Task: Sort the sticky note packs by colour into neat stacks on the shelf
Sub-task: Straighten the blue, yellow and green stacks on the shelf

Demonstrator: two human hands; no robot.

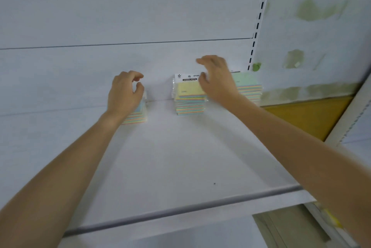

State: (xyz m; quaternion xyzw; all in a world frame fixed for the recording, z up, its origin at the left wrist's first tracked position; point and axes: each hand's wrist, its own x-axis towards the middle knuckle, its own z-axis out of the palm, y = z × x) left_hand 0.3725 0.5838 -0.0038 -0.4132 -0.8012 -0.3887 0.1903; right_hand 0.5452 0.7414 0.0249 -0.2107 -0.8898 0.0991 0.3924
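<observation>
**Two hands over three stacks at the back of the shelf**

A white shelf (160, 167) fills the middle of the frame, its grey front edge running across the lower part. Three stacks of sticky note packs stand in a row along the back panel (120, 17), just above centre frame and apart from one another.

The left stack (137, 116) sits left of centre, mostly hidden behind the left hand (124, 93). That hand hangs over it with fingers curled and thumb and forefinger close together, holding nothing; whether the palm touches the top pack cannot be told.

The middle stack (189, 99) is at centre, its top pack showing a yellow face under a white header card with a black label. The packs lie slightly out of line with one another.

The right stack (249, 87) stands right of centre, near the slotted upright (259, 19), and shows a pale green top.

The right hand (216, 79) is open with fingers spread and bent, between the middle and right stacks, its thumb over the top right corner of the yellow pack. It grips nothing.

Both bare forearms reach in from the lower corners of the frame.
</observation>
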